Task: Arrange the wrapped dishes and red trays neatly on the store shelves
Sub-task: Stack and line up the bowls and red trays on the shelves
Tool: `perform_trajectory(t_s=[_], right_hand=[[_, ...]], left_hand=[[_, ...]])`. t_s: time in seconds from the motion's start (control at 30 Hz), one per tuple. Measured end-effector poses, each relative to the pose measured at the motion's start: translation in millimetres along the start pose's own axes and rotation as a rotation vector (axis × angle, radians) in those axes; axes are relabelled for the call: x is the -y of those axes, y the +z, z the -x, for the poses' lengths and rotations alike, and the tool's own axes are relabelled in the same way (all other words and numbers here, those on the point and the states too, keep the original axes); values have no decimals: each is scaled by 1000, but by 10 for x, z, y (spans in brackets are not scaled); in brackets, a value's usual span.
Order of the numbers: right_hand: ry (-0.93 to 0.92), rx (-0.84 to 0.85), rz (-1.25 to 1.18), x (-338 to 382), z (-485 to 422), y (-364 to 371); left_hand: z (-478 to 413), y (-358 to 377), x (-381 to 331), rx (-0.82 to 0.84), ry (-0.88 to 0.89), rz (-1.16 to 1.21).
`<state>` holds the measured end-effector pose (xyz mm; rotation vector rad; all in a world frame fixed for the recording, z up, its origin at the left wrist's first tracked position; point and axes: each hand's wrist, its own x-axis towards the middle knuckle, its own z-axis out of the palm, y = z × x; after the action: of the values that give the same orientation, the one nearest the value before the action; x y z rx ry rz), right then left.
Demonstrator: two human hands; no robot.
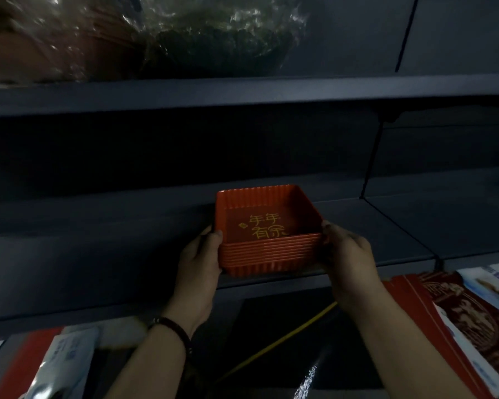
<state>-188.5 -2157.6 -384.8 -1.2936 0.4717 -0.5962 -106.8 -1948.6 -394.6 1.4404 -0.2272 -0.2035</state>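
Note:
A stack of several nested red trays [268,249] with ribbed walls and gold characters inside sits at the front edge of the dark middle shelf [98,254]. My left hand [200,254] grips the stack's left side and my right hand [347,254] grips its right side. On the upper shelf [242,93], at the top left, stand plastic-wrapped dishes [144,36], one brownish and one dark green; the wrap glints and hides their detail.
A shelf upright [372,168] divides the bays on the right. Red and white printed boxes [458,318] lie at the lower right, more packages [55,364] at the lower left. A yellow cable [285,338] crosses the dark surface below.

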Motion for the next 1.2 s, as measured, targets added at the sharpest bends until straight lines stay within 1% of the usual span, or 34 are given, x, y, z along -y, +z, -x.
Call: perform_trajectory(t_s=[0.17,0.27,0.37,0.47,0.67,0.9,1.07,1.2], right_hand=[[7,-39,-39,434,542,-136],[12,-54,-38,771,906,-223],[-19,-82,-22,1103,1243,-309],[-41,-117,-1,1420,1513,-405],[-158,-136,33,2037,1855,-556],[-209,-155,18,2815,1640,-581],[-240,-172,43,3306,1145,-525],[-245,-192,36,3463,640,-508]], left_hand=[[520,76,-380,-14,18,27],[854,104,-712,-19,57,-25],[1160,164,-1081,-1,106,-60],[1452,258,-1420,20,102,-69],[1821,431,-2054,55,171,-57],[1658,781,-2673,89,276,-75],[1167,1094,-2994,90,317,-114],[671,1367,-3129,101,307,-122]])
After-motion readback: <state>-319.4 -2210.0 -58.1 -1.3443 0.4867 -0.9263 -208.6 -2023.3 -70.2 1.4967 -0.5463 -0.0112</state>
